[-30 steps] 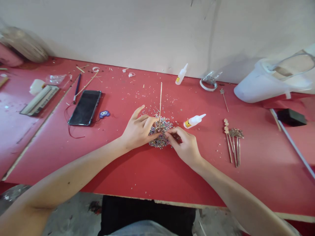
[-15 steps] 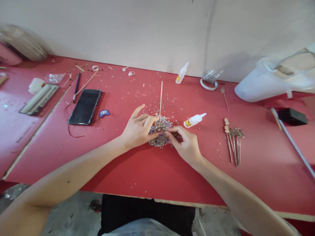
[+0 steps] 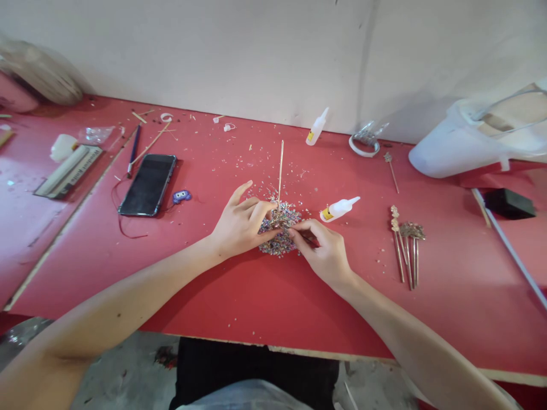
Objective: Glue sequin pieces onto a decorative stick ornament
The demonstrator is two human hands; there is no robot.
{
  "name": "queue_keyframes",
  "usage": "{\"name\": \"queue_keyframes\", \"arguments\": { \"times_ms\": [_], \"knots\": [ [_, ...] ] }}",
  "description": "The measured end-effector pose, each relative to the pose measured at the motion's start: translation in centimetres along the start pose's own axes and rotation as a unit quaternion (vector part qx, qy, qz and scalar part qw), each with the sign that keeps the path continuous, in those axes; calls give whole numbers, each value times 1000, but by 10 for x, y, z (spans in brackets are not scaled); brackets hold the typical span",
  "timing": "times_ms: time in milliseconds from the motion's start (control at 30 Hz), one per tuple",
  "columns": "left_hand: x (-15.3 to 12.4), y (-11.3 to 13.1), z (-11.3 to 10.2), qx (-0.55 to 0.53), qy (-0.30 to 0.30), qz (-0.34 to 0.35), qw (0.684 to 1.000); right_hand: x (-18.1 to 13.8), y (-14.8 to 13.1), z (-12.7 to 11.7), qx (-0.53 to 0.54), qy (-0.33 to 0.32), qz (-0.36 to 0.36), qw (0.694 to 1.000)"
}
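My left hand is closed on a gold hairpin, gripping it near its ornamented end while the long stem points away from me. The ornament sits over a pile of small multicoloured chips. From the other side my right hand pinches at the ornament with thumb and forefinger; whether a tiny chip is between those fingertips is too small to make out. Just beyond the right hand lies a white glue bottle with a yellow label, its nozzle pointing right.
Several finished-looking hairpins lie at right, near a black block and a white bucket. A second glue bottle and a tape ring are by the wall. A phone and knife box lie left.
Almost nothing differs. Both hands keep the same place and grip at the hairpin; the whole view has shifted very slightly.
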State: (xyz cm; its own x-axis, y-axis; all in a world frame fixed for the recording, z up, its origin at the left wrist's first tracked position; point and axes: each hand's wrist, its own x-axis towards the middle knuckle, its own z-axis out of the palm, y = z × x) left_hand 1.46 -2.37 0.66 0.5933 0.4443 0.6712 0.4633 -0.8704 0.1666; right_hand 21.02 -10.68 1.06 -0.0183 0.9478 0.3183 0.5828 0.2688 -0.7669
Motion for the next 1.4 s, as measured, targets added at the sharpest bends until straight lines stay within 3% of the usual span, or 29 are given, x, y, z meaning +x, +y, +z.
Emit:
{"name": "queue_keyframes", "arguments": {
  "times_ms": [633,1400],
  "knots": [
    [0,0,0,-3,-9,-8,1000,-1,3,0,-68,7,-81,994],
    [-1,-1,0,-14,-4,-5,1000,0,2,-1,-104,18,-119,987]
  ]
}}
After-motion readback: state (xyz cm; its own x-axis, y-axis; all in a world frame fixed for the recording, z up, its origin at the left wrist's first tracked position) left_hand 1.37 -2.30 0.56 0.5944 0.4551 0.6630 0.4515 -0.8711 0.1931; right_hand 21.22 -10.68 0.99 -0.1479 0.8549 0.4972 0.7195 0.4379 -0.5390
